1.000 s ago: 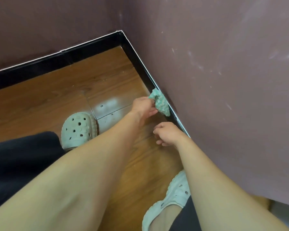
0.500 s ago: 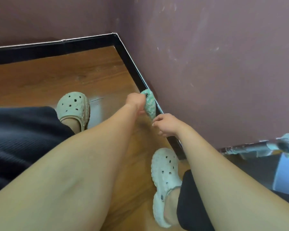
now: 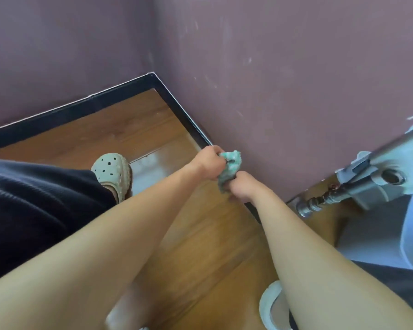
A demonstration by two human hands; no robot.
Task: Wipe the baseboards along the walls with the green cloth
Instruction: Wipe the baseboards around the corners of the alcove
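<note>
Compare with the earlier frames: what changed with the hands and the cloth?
The right hand, empty a second ago, moved up to the green cloth and now grips its lower end. The left hand still grips the upper end, and the cloth stays near the black baseboard of the right-hand wall.

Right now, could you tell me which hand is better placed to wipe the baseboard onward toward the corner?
Probably the left. The left hand grips the far end of the green cloth, on the corner side, with baseboard running ahead of it; the right hand holds the near end.
</note>
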